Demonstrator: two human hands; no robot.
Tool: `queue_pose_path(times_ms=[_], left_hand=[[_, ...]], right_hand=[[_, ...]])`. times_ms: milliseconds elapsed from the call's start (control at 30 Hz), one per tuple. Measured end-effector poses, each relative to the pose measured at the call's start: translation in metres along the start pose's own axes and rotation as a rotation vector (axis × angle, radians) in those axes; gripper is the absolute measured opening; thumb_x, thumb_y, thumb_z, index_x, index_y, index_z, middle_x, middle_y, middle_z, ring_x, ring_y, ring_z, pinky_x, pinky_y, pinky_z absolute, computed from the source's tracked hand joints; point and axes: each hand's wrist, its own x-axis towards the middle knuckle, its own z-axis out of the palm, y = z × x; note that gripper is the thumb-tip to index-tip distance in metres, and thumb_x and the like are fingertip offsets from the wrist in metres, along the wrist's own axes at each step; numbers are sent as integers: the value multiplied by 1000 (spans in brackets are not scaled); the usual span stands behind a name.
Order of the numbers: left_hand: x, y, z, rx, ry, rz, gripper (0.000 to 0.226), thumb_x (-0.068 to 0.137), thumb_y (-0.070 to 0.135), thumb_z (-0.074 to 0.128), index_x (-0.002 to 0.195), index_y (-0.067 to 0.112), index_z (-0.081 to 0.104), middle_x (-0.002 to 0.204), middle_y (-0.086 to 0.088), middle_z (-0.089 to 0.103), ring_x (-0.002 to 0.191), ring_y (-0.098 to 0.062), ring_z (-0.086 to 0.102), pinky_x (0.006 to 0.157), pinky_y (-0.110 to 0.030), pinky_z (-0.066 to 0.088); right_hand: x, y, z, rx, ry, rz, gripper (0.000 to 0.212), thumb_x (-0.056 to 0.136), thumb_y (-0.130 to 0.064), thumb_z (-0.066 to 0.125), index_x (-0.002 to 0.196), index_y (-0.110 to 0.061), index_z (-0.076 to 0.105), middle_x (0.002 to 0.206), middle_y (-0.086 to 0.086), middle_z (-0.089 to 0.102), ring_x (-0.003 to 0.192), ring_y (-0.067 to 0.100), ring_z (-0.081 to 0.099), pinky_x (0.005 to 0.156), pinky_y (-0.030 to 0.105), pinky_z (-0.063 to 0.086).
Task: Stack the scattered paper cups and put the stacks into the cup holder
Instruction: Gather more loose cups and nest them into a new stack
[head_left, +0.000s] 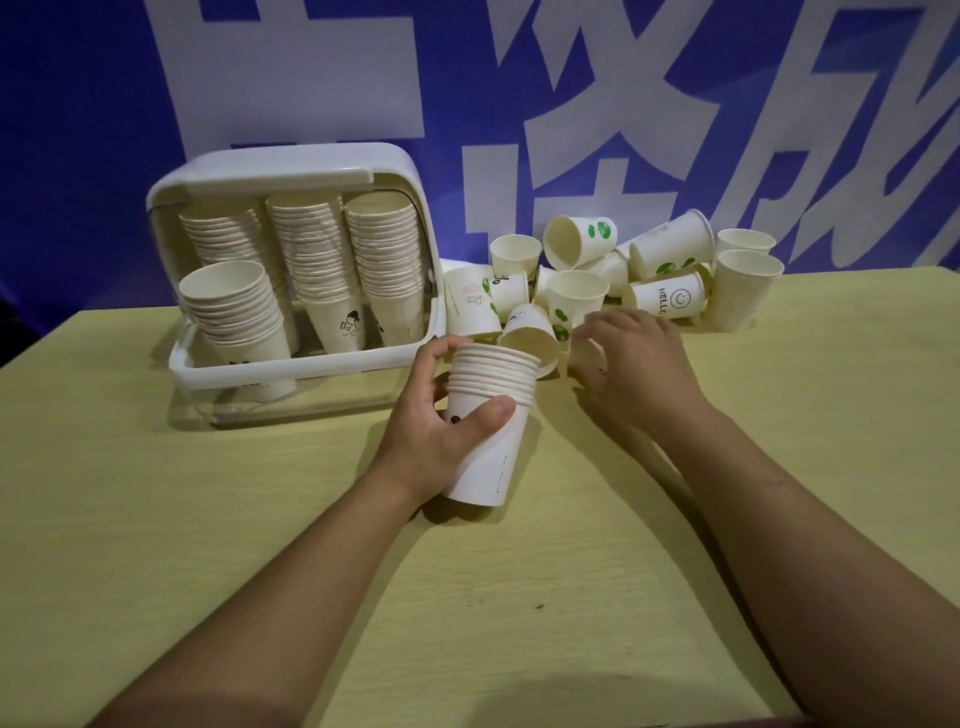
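My left hand (441, 415) is shut on a stack of white paper cups (491, 415), held upright just above the table's middle. My right hand (631, 358) hovers to its right with fingers spread, reaching at the near edge of a pile of scattered paper cups (613, 270); whether it touches one I cannot tell. One loose cup (532, 332) lies on its side, mouth toward me, between the two hands. The white cup holder (291, 291) stands at the left with its lid raised, holding three tall stacks at the back and a shorter stack (239, 317) in front.
The light wooden table (260, 519) ends at a blue banner with large white characters (571, 104). Loose cups stretch to the right as far as two upright ones (743, 286). The table's right edge runs diagonally near my right forearm.
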Motion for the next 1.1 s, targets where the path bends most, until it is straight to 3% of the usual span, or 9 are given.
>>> queue_pose_path(times_ms=[167,367,433,500,633,767,867,967,1100], left_hand=[[-2,0,2,-20,17,4,65,57,58,78,116,52,50,114,-3,69,95,-14,70,67,-25,57],[-4,1,3,-40,-24,-2,68,57,56,79,119,52,50,112,-8,70,92,-24,72,69,-35,60],[-4,1,3,-44,-45,-8,68,57,55,79,120,52,51,109,-6,71,92,-26,72,70,-37,60],[-6,2,3,-43,-80,0,69,58,54,79,122,52,52,107,-4,71,93,-25,72,70,-36,59],[-8,2,1,-15,-227,26,72,61,52,76,130,50,54,117,-2,68,106,-21,68,85,-37,58],[-14,1,5,7,-350,32,83,66,49,76,143,52,46,137,4,61,123,-18,62,101,-40,52],[-15,2,5,10,-357,38,91,69,49,76,149,52,36,145,8,55,128,-14,58,104,-39,49],[-13,4,1,25,-351,51,92,70,49,76,150,57,31,149,11,51,132,-13,55,109,-46,47],[-13,6,5,60,-367,54,99,70,53,76,153,55,24,151,9,49,134,-11,54,109,-48,47]], right_hand=[[3,4,-1,-163,-48,126,46,96,-35,57,141,-33,48,133,-3,63,126,28,41,103,52,25],[2,12,-5,-255,-95,219,42,91,-34,58,133,-33,55,119,-3,67,119,30,42,94,47,29],[2,12,-11,-130,-40,229,50,86,-44,68,133,-35,56,122,-4,67,118,28,44,95,47,30],[-1,10,-20,167,111,211,61,79,-48,78,134,-33,57,123,-5,66,116,25,50,98,47,39],[-10,-3,-32,758,377,124,70,74,-39,86,134,-30,51,112,-18,60,95,4,61,78,26,56],[-21,-17,-29,872,399,-66,72,78,-36,80,139,-38,41,116,-17,52,104,6,59,80,20,56],[-22,-24,-23,883,347,-141,62,77,-35,74,133,-38,49,121,-4,47,110,13,56,81,26,59],[-21,-33,-21,947,324,-125,50,75,-31,74,119,-38,52,123,0,46,111,16,55,79,27,59],[-23,-43,-17,1083,337,-8,21,79,-40,70,88,-30,54,103,4,52,98,18,57,73,35,56]])
